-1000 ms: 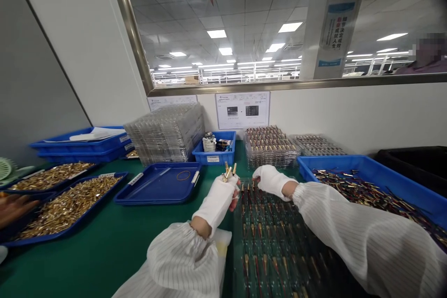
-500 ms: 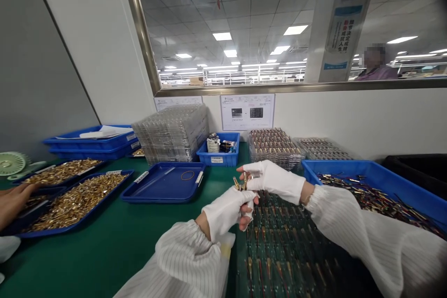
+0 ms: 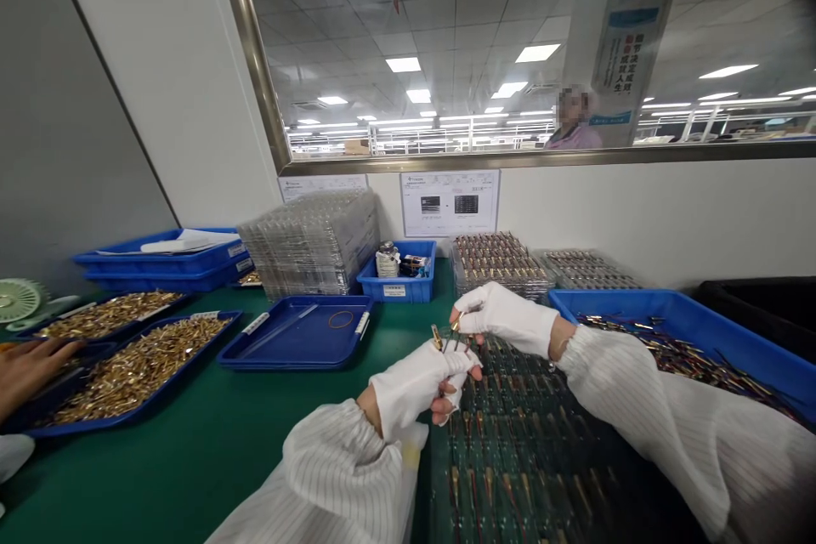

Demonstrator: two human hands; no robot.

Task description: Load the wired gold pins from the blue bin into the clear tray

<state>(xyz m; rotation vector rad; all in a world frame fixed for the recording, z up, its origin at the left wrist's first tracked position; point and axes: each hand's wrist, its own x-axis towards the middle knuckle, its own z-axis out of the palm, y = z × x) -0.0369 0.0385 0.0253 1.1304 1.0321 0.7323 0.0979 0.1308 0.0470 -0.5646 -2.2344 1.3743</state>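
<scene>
My left hand (image 3: 417, 378), in a white fingerless glove, is closed around small gold-coloured metal pins (image 3: 437, 337) whose ends stick up past the fingers. My right hand (image 3: 507, 319), gloved the same way, pinches another gold piece (image 3: 456, 323) just above and to the right of the left fingers. Thin dark leads show between the two hands; where they end is hidden. Beneath both hands lies a clear moulded tray (image 3: 439, 450) with rows of gold-tipped wired parts, partly covered by my right forearm.
Right of the tray stands a blue bin (image 3: 637, 299) of loose wired parts. Filled clear trays (image 3: 501, 268) are stacked behind. Stacked blue trays (image 3: 293, 340), a pile of clear trays (image 3: 312, 246) and gold parts (image 3: 146, 365) are leftward. Another person's hand (image 3: 31, 370) reaches in there.
My right hand has moved slightly right, away from my left fingers, with a gold piece at its fingertips. My left hand stays nearly in place. A person behind the window moved left.
</scene>
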